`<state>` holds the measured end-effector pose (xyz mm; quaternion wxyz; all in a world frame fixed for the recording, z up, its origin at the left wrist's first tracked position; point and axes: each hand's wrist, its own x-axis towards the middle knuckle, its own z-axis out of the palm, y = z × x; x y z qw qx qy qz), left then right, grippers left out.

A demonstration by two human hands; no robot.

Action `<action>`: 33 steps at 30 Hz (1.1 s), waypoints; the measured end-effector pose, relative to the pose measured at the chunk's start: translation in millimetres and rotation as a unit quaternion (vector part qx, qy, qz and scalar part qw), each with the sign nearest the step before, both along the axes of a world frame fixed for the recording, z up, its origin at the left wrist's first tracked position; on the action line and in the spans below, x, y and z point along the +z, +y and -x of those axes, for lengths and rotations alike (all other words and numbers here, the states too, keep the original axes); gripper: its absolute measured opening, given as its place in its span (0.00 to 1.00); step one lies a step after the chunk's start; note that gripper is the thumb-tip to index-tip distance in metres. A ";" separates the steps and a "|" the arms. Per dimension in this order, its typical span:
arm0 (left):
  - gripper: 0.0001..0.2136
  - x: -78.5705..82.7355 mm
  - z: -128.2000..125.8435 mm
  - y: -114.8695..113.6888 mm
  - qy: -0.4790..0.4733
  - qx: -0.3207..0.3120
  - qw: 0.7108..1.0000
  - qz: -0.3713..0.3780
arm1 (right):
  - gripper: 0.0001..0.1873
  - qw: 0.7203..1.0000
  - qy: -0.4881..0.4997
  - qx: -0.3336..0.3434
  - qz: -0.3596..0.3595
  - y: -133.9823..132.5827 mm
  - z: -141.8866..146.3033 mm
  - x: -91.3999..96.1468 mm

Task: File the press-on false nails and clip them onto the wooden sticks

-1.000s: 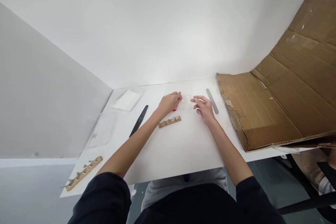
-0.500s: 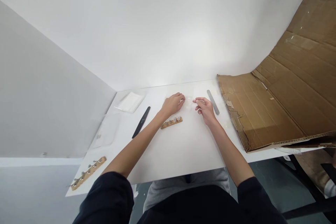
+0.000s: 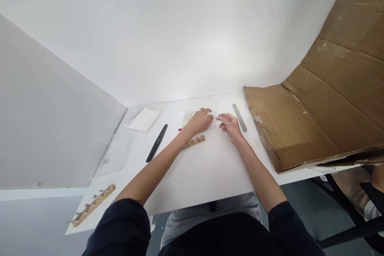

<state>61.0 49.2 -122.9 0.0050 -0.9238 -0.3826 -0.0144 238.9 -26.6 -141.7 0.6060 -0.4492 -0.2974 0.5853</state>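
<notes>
My left hand lies over clear plastic packaging on the white table, its fingers curled and closed. Just to the right, my right hand has thumb and forefinger pinched together, close to the left fingertips. Anything within either pinch is too small or clear to make out. Below my left wrist lies a short wooden strip with small metal pegs and pale tips, partly hidden by my forearm. A bit of red peeks out beside that wrist.
A grey nail file lies right of my hands, a black nail file left. Farther left are a white pad in a clear bag, clear plastic and another pegged wooden strip. Folded cardboard covers the right side.
My hands have come closer together, the left shifting right and the right shifting left. More of the clear packaging and the red bit now show beside my left wrist. The view has shifted slightly.
</notes>
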 end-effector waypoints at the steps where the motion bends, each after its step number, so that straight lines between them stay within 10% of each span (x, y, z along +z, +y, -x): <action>1: 0.17 0.0 0.5 0.9 -0.004 -0.001 1.000 0.004 | 0.13 1.000 -0.001 0.001 0.001 0.1 -0.1 0.0; 33: 0.10 6.7 0.3 0.6 -0.226 0.045 0.967 0.112 | 0.14 1.000 -0.006 -0.001 0.007 2.6 -0.1 -3.4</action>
